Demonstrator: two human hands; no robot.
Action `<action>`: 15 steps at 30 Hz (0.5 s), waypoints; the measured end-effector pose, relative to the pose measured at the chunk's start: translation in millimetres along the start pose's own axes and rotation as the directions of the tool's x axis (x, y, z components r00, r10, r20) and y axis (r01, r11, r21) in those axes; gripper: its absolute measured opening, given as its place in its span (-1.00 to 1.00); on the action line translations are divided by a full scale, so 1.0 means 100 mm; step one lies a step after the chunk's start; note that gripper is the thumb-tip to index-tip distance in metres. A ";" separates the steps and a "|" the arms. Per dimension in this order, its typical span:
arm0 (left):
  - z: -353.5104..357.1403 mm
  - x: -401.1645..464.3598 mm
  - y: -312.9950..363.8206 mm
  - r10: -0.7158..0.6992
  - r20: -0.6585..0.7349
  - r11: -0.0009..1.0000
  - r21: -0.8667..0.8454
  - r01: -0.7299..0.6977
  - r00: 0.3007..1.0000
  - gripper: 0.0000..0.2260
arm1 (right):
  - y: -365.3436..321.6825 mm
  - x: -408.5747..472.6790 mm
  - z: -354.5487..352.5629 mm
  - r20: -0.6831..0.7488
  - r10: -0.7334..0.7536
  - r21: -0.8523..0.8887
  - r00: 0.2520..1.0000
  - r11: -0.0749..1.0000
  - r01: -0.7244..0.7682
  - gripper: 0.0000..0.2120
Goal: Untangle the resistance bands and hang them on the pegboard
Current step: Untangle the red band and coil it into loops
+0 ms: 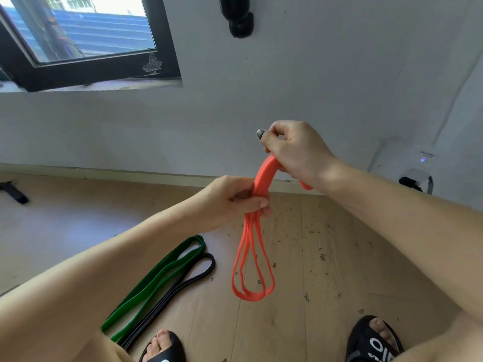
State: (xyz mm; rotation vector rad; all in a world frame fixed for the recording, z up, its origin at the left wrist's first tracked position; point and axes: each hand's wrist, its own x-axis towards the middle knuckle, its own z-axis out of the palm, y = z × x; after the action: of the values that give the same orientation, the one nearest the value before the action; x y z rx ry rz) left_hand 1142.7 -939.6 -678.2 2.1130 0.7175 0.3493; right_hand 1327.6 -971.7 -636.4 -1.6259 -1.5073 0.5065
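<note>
At frame centre, the left hand grips the bunched orange band while the right hand holds its top loop at a small wall peg, probably to hang it.

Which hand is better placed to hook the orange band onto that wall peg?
Probably the right hand: it grips the orange band's top loop beside the peg; the left hand bunches strands lower.

A single head-worn wide-angle view looks forward and steeply down, close over both forearms, taking in the wooden floor underfoot, the white wall ahead and a window upper left.
</note>
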 end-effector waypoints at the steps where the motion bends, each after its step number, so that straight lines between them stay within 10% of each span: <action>1: 0.02 0.00 -0.02 -0.012 0.008 1.000 0.014 0.012 1.000 -0.90 | 0.00 0.00 0.00 -0.013 0.014 0.021 1.000 1.000 -0.014 -0.64; 15: -0.05 -0.06 -0.02 -0.092 0.090 0.960 -0.256 0.112 0.992 -0.81 | 0.28 0.07 -0.23 -0.117 0.039 -0.090 0.992 0.995 -0.050 -0.59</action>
State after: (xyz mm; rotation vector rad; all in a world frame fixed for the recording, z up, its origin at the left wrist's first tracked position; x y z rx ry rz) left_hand 1134.6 -939.3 -676.5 1.8237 0.6927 0.2866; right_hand 1363.6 -969.7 -643.3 -1.7334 -1.4297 0.3648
